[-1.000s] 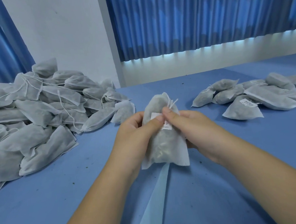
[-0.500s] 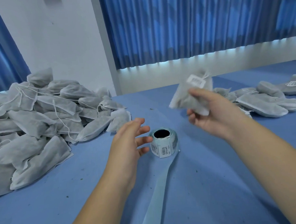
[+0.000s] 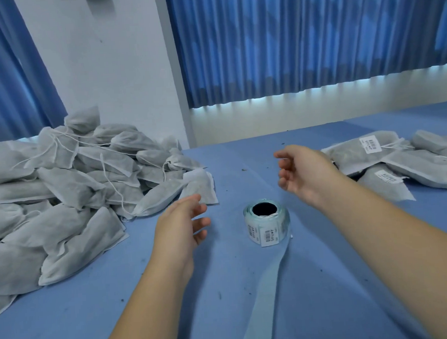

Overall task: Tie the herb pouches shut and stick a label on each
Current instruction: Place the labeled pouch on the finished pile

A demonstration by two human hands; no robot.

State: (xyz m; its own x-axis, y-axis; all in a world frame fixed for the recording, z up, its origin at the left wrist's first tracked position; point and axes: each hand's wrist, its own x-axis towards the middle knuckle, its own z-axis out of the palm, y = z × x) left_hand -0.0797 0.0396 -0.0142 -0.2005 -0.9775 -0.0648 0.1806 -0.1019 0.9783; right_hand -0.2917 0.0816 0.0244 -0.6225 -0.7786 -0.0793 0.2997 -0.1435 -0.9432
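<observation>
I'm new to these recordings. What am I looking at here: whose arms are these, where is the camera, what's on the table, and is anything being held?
There is no machine: these are a person's two bare arms, filmed by one wide-angle camera worn on the head, looking forward and down. The left hand and right hand hover open above the blue table; neither holds anything. Between them stands a roll of labels, its backing strip trailing toward the camera. On the left lies a big heap of grey pouches showing no labels. On the right is a smaller pile of labelled pouches.
</observation>
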